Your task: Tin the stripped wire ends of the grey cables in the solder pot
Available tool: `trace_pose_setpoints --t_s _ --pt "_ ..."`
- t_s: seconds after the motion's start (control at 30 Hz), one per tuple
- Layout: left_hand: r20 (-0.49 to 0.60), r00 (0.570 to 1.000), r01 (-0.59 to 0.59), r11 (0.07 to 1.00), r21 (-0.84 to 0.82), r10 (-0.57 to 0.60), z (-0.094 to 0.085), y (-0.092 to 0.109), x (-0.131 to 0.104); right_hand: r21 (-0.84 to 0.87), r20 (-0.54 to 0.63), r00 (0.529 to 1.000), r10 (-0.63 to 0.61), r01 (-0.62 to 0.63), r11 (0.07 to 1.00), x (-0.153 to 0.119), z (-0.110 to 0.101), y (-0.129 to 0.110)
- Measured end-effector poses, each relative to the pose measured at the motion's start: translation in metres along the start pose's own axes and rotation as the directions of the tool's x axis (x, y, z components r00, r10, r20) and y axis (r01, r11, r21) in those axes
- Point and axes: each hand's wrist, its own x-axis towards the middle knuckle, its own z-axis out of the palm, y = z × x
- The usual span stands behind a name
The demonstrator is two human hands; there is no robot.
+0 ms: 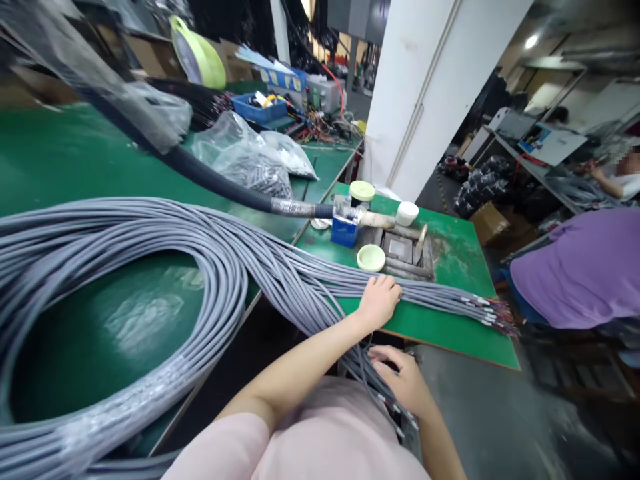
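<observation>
A thick bundle of grey cables [310,273] runs from a large coil [220,287] on the left across to the green board on the right. My left hand [380,303] lies over this bundle with its fingers curled round it. At the far right, the bundle ends in stripped tips with thin coloured wires [500,315] and white labels. More grey cables [365,373] hang below the board's front edge, close to my body. Beside them is my right hand [403,380], its fingers loosely bent and apart. Whether it touches these cables is hard to tell.
Behind the bundle sit a square metal solder pot [400,250], a pale green dish [371,258], a white cup [407,213] and a blue box [344,230] at a dark hose's [220,183] end. Plastic bags [245,160] lie farther back. A person in purple [580,267] is at right.
</observation>
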Motion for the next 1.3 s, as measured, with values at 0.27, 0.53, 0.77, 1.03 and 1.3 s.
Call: trace_pose_setpoints --t_s 0.27,0.53,0.77,1.03,1.3 --pt "-0.115 0.993 -0.048 0.937 -0.346 0.008 -0.035 0.014 -0.035 0.47 -0.611 0.788 0.08 0.28 0.837 0.022 -0.053 0.002" --pt "0.134 0.989 0.148 0.507 -0.849 -0.063 -0.053 0.009 -0.067 0.111 -0.61 0.791 -0.047 0.144 0.983 0.002 -0.068 -0.054" --pt "0.287 0.928 0.284 -0.046 -0.958 -0.239 -0.054 0.013 -0.067 -0.03 -0.061 0.998 -0.007 0.005 1.0 -0.005 -0.027 -0.064" --pt "0.383 0.902 0.366 -0.12 -0.923 -0.198 -0.04 0.028 -0.068 0.032 -0.176 0.982 0.065 -0.061 0.998 -0.006 -0.016 -0.053" --pt "0.359 0.869 0.264 -0.294 -0.918 -0.341 -0.043 0.021 -0.059 0.305 -0.184 0.974 0.134 -0.073 0.95 -0.006 -0.009 -0.042"
